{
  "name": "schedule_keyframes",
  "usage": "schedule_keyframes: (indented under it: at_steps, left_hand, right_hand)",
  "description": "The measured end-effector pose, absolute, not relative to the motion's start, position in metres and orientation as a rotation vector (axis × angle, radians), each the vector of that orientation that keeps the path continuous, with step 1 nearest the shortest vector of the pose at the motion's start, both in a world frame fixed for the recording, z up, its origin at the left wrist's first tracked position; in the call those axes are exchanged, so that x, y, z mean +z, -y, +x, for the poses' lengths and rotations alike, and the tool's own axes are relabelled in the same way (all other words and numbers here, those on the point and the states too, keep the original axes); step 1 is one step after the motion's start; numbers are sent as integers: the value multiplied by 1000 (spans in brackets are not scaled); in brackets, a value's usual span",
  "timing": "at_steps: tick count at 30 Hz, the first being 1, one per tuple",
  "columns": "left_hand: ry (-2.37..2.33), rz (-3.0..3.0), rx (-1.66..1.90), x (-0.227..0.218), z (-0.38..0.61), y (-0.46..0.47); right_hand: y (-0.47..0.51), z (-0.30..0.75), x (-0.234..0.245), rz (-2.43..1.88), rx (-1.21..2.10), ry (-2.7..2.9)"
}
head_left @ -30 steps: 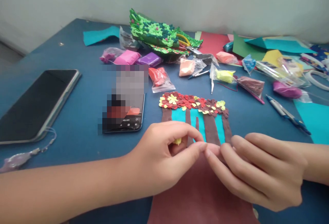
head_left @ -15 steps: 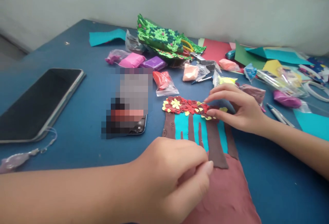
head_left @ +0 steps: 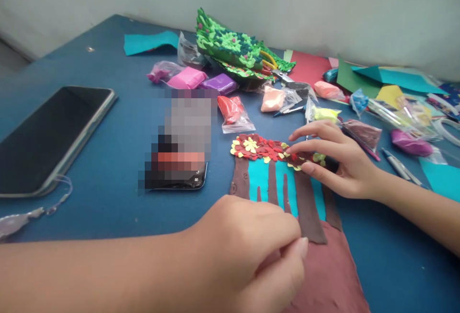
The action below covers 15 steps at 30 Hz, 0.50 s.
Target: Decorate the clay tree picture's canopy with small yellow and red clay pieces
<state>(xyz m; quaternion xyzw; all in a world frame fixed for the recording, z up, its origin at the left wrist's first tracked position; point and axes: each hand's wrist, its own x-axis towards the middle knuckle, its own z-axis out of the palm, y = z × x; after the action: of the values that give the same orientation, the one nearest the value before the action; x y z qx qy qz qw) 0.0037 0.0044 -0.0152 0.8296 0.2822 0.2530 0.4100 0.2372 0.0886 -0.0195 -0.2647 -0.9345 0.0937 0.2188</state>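
A clay picture lies on the blue table: a turquoise card with brown trunks, a canopy of red and yellow leaves and a reddish-brown ground. My right hand reaches over it with fingers stretched out, the fingertips resting on the right part of the canopy. My left hand sits at the near edge of the picture, curled into a loose fist with thumb against fingers; whatever is inside is hidden.
A dark phone lies at the left, a second phone in the middle. Behind the picture are bags of pink, purple, red and peach clay, a green clay piece, coloured paper and a pen.
My right hand left the left hand's fingertips and moved up onto the leaf canopy. The left hand closed, so the yellow clay bit it showed is out of sight.
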Motion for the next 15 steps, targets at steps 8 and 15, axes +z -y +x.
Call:
schedule_keyframes:
  at_steps: [8,15]
  left_hand:
    - [-712,2056,825,-25,10,-2]
    - [-710,2100,762,-23,9,-3]
  right_hand:
    - [-88,237,-22,-728,206,2585]
    - [-86,235,-23,-739,179,2597]
